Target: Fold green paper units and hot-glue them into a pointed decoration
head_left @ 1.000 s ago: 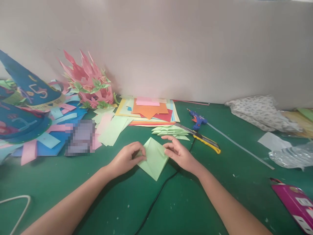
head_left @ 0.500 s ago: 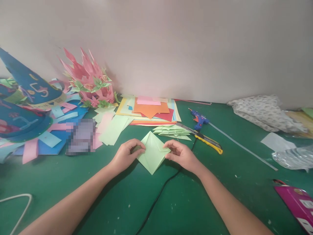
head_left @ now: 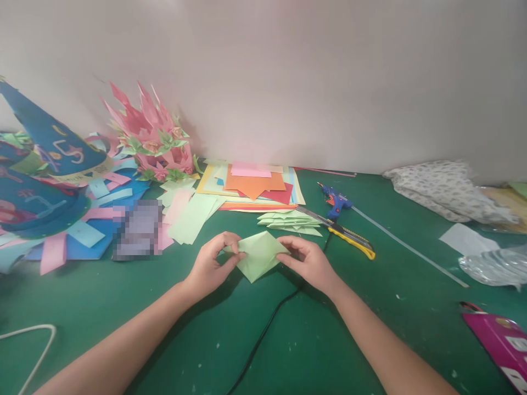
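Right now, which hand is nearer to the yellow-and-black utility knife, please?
The right hand, on the near side of the knife; the left hand is farther left, across the folded light-green paper.

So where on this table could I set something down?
Bare green tabletop shows between the glue gun and the patterned bundle, and between the white cable and the pixelated object. Crowded: far left, with blue hats and paper strips.

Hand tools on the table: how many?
2 visible: the blue glue gun, and the yellow utility knife, nearer the right hand. More could be hidden under the loose papers.
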Demonstrator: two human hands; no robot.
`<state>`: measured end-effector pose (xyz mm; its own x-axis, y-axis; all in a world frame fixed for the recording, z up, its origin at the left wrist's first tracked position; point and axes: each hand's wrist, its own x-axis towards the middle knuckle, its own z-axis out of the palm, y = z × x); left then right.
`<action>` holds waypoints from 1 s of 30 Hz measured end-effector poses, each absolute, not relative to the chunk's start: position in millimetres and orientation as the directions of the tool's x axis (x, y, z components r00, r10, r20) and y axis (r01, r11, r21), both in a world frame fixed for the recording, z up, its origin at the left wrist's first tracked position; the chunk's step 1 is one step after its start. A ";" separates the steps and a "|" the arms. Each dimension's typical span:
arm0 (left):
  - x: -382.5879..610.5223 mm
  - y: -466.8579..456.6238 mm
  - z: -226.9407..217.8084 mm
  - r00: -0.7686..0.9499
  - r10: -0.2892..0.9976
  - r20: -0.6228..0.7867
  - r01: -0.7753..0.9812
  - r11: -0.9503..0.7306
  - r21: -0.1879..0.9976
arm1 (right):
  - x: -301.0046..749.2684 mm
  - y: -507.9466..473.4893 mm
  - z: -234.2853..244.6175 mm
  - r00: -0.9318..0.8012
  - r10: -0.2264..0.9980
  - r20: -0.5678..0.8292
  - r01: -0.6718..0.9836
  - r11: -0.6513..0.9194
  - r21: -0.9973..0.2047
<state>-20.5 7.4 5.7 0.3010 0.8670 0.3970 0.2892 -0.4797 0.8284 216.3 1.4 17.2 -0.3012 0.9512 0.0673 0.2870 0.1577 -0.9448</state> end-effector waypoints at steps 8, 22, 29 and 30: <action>-26.7 5.0 9.7 0.458 0.573 0.680 0.329 -0.820 0.469 | 216.4 -4.1 17.0 -0.405 0.755 0.516 0.477 0.656 -0.585; -24.1 12.0 12.2 0.768 0.607 0.203 0.470 -0.751 0.463 | 218.7 1.5 11.3 -0.707 0.638 0.305 0.541 0.766 -0.348; -29.8 6.0 26.4 0.777 0.618 0.116 0.491 -0.712 0.502 | 220.1 -1.8 17.6 -0.709 0.674 0.210 0.540 0.710 -0.452; -28.5 5.6 26.7 0.771 0.628 0.108 0.507 -0.706 0.494 | 220.5 -2.7 19.7 -0.708 0.676 0.205 0.535 0.702 -0.470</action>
<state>-28.5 5.6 26.7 0.7707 0.6280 0.1076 0.5066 -0.7065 0.4942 220.5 -2.7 19.7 -0.7077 0.6762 0.2049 0.5346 0.7021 -0.4704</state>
